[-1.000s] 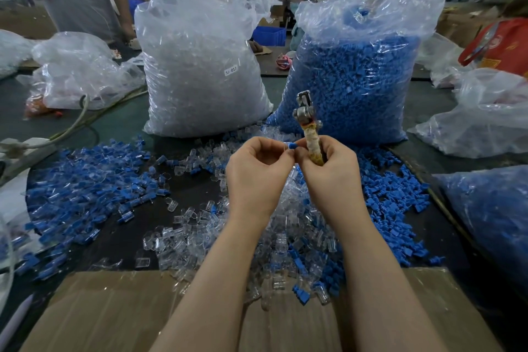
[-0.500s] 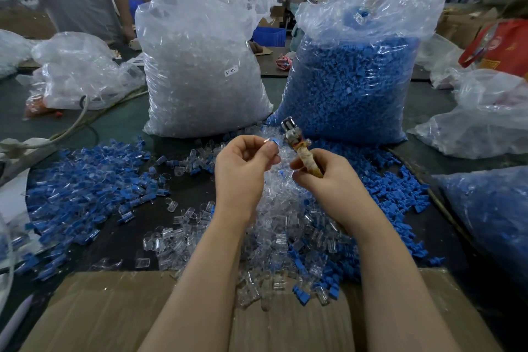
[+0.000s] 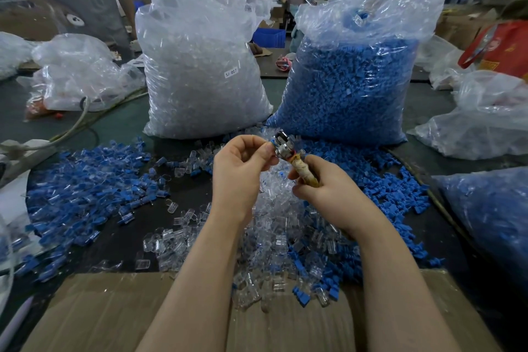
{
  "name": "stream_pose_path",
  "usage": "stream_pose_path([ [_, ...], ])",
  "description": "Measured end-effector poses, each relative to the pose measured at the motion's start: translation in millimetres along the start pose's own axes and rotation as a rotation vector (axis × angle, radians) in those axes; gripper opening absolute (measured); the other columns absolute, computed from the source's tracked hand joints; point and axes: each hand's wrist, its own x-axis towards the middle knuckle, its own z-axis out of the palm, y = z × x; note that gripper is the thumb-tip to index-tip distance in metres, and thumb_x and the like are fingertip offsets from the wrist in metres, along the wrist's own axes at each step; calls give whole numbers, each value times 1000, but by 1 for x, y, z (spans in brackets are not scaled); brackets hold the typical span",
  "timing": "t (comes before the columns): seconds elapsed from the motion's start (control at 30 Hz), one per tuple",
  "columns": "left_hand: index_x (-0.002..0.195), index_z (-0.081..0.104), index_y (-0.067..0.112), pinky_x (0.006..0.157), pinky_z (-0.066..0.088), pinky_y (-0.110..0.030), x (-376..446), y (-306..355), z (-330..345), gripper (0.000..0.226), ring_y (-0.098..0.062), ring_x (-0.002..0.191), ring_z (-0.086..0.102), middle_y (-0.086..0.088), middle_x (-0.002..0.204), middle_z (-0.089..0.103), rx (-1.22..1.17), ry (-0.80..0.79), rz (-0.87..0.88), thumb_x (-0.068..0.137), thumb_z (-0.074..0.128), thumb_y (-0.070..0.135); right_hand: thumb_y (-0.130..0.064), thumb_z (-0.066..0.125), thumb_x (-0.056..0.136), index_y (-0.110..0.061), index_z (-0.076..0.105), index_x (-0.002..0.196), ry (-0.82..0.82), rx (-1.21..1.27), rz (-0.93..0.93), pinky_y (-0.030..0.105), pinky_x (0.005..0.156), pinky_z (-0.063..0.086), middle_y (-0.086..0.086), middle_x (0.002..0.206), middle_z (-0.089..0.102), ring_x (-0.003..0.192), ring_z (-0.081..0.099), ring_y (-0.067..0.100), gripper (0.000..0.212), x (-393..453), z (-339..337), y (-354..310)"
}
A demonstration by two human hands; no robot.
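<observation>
Metal-headed tool (image 3: 290, 156), handle wrapped in yellowed tape, held up over the middle of the surface (image 3: 120, 128), well above the loose parts.

- Right hand (image 3: 328, 188): fingers wrapped round the taped handle, head tilted up and toward the left.
- Left hand (image 3: 240, 174): fingers curled, thumb and forefinger pinching at the tool's metal head. Whether a small part sits between them I cannot tell; the fingertips hide it.
- Below the hands: heap of clear shells (image 3: 274, 226). Loose blue plugs (image 3: 394, 194) to the right. Mixed clear-and-blue pieces (image 3: 85, 180) spread to the left.
- Behind: tall bag of clear parts (image 3: 200, 80) beside bag of blue parts (image 3: 348, 88). Cardboard (image 3: 100, 317) at the near edge.

Step in hand, as I read it: seating or working a small part at the tool head.

To do it well:
- Keep the right wrist steady and let the left fingertips do the fine aligning.
- Line the part up square with the head before any push; a skewed start likely jams or cracks thin plastic.
- Press with the pad of the thumb, short and firm.
- Stay over the heap, so a slipped part drops among the parts and not off the edge.
</observation>
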Motion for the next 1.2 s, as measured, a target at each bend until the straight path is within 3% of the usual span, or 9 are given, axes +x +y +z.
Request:
stream_pose_path([
  [0.1, 84, 65, 9, 65, 52, -18, 0, 1, -1, 10, -7, 66, 64, 4, 69, 68, 5, -17, 0, 90, 65, 1, -12, 59, 86, -23, 57, 94, -10, -32, -9, 43, 65, 47, -1, 80, 58, 70, 54, 25, 13, 0, 1, 1],
  [0.3, 83, 65, 9, 66, 52, -18, -1, 2, -3, 10, -8, 66, 65, 6, 67, 68, -9, -25, -21, 90, 65, 2, -8, 54, 82, -23, 56, 85, 18, -66, 11, 27, 51, 31, -17, 54, 50, 47, 39, 5, 16, 2, 4, 5],
  [0.7, 86, 69, 9, 63, 53, -18, 1, 4, -5, 6, -7, 67, 67, 1, 72, 72, -47, -10, -177, 90, 66, 6, -12, 55, 85, -27, 55, 81, 14, -88, 0, 26, 52, 30, -15, 56, 52, 48, 43, 3, 15, 3, 6, 6],
  [0.77, 88, 71, 9, 62, 55, -18, 4, 6, -12, 2, -8, 69, 70, -2, 76, 75, -149, 92, -278, 88, 69, 8, -15, 55, 87, -27, 55, 84, 33, -95, -2, 29, 53, 33, -10, 64, 54, 54, 46, 7, 12, 4, 7, 5],
  [0.9, 91, 70, 8, 55, 54, -16, 17, 11, -46, 6, -6, 62, 71, -1, 71, 75, -555, 482, -477, 85, 71, 8, -25, 54, 91, -26, 54, 84, 122, -125, 47, 32, 53, 39, -3, 71, 59, 61, 52, 17, 7, 7, 4, 11],
  [0.97, 98, 68, 8, 55, 55, -17, 19, 8, -69, 11, -6, 62, 72, 0, 68, 74, -700, 618, -498, 87, 69, 8, -29, 54, 91, -27, 52, 81, 155, -183, 81, 31, 53, 36, -6, 69, 57, 61, 52, 15, 10, 7, 2, 15],
  [1.1, 112, 63, 6, 57, 57, -19, 24, 4, -105, 18, -9, 73, 74, -5, 85, 74, -862, 841, -493, 94, 60, 4, -33, 54, 91, -27, 51, 83, 187, -314, 153, 34, 58, 39, -5, 75, 59, 69, 56, 17, 10, 8, -2, 23],
  [1.17, 122, 60, 4, 66, 56, -14, 20, 1, -117, 25, -12, 88, 73, -9, 93, 71, -950, 913, -455, 98, 53, 5, -33, 54, 91, -26, 52, 85, 188, -345, 187, 35, 59, 41, -3, 77, 60, 70, 56, 19, 9, 9, -3, 26],
  [1.2, 127, 59, 2, 84, 48, -4, 17, -5, -124, 29, -16, 102, 70, -12, 98, 70, -963, 932, -438, 99, 54, 10, -33, 54, 90, -26, 52, 85, 189, -353, 201, 35, 59, 41, -2, 78, 60, 70, 56, 19, 9, 9, -4, 27],
])
